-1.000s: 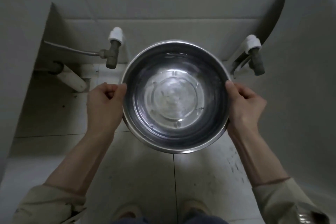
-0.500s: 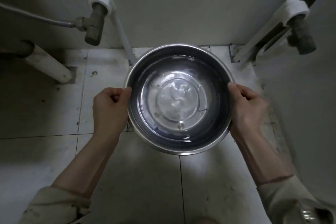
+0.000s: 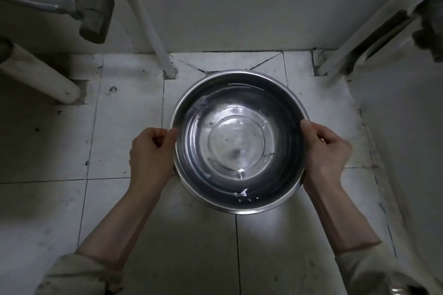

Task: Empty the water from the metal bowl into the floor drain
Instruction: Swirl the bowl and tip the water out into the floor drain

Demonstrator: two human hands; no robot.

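- i have both hands clenched on the bowl (image 3: 237,141): left hand (image 3: 151,153) on its left rim, right hand (image 3: 326,151) on its right rim.
- between my hands the bowl sits roughly level above the tiled floor (image 3: 124,127), water (image 3: 236,143) pooled inside.
- beyond the grip, a white pipe (image 3: 153,36) meets the floor; a valve (image 3: 96,14) hangs up left.
- i can't make out the drain.
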